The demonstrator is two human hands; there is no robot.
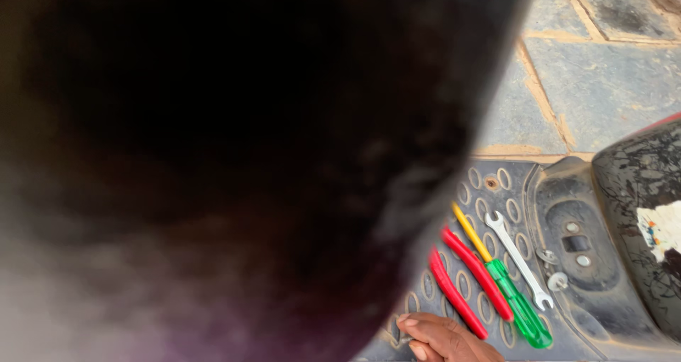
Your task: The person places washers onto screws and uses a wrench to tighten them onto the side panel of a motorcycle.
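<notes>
Most of the head view is blocked by a big dark blurred mass [234,142] close to the lens, covering the left and centre; can't tell what it is.

One hand [443,337] shows at the bottom edge, fingers [418,324] curled, resting on the ribbed dark footboard [496,181] of a scooter. Probably the right hand, but the view is too cropped to be sure. Whether it grips anything: cannot tell, the palm side is hidden. The other hand is out of view.

Tools lie in a row on the footboard, just right of the hand, all slanted the same way, upper left to lower right:
- red-handled pliers [468,280], two red grips side by side, nearest the hand, the lower grip ending just beside the fingers
- screwdriver with a yellow shaft section and clear green handle [521,309], next to the pliers
- silver open-end spanner [520,260], furthest right, touching or nearly touching the green handle at its lower end

Right of the spanner, two small metal washers or rings [557,282] sit at the footboard's raised edge. Beyond that, the scooter's black body panel [638,185]. Grey stone paving [603,85] with sandy joints fills the top right.
</notes>
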